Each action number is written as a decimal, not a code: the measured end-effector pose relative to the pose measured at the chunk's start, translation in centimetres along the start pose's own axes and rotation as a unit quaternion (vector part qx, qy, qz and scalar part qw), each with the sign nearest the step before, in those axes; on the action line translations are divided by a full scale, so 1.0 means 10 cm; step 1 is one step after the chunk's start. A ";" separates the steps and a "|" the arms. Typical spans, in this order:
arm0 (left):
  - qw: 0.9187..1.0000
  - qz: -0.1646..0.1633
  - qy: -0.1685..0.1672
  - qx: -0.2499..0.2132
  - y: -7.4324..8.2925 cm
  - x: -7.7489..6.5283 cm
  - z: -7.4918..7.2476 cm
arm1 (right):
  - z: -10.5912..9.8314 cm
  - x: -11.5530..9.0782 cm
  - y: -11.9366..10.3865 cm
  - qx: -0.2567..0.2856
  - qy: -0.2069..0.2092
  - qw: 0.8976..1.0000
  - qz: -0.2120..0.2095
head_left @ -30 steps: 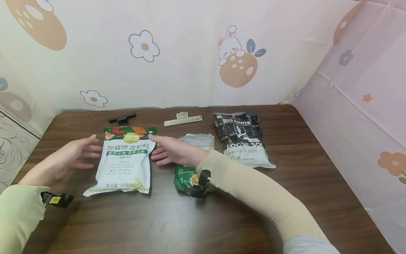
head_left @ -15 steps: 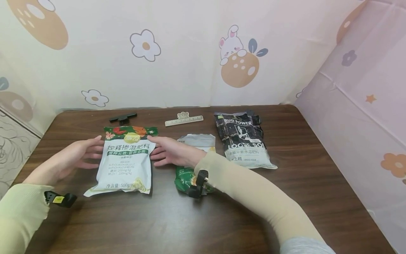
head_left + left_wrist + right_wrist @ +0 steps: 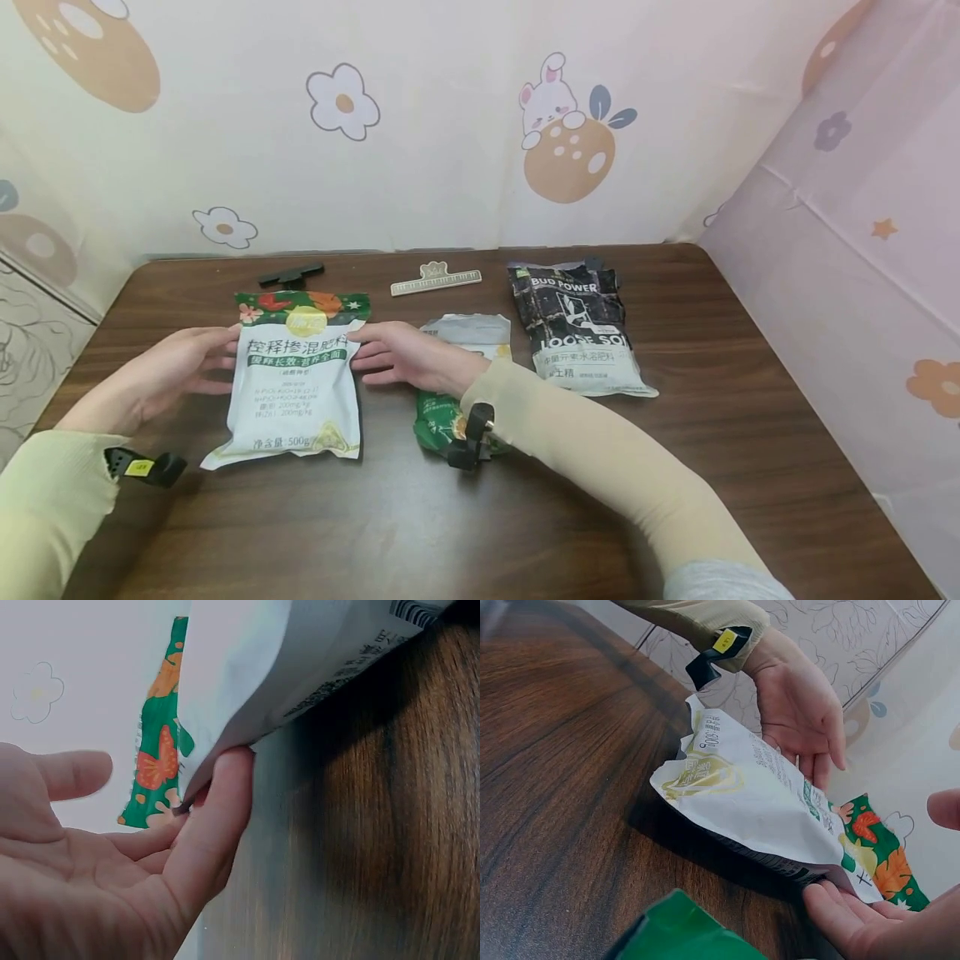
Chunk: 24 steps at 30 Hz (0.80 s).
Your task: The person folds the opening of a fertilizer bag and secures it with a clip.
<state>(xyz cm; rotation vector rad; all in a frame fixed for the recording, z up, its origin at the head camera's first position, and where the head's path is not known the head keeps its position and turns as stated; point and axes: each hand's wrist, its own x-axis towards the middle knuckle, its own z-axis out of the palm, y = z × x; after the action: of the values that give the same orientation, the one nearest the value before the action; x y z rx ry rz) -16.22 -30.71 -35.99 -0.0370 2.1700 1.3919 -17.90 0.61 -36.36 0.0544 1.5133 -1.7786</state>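
A white fertilizer bag (image 3: 292,387) with a green floral top lies on the table, its upper part raised off the surface in the wrist views. My left hand (image 3: 176,371) is at the bag's left side, fingers reaching under its edge; in the left wrist view the thumb stands apart from the bag. My right hand (image 3: 408,354) is at the opposite side with fingers under that edge, and its thumb (image 3: 946,808) also stands off the bag in the right wrist view. Beneath my right wrist lies a green and white bag (image 3: 442,417), partly hidden by the arm.
A black and white soil bag (image 3: 573,325) lies on the right of the brown table (image 3: 315,533). Behind the fertilizer bag is a black clip (image 3: 291,275); a pale ruler-shaped clip (image 3: 435,281) lies right of it. A patterned curtain (image 3: 442,167) borders the table's back.
My left hand has moved right, up to the bag's edge, and its fingers have gone under. The bag's top end has shifted slightly up and left.
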 end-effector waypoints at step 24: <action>0.991 0.045 0.124 0.014 0.02 -0.05 0.02 | 0.05 0.07 0.07 -0.105 0.081 0.984 -0.121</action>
<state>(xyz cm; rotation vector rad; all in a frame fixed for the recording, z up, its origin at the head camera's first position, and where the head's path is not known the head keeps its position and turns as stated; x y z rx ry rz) -15.80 -30.62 -35.68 -0.1067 2.4217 1.4729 -17.75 -0.14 -37.14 -0.0961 1.8851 -1.8246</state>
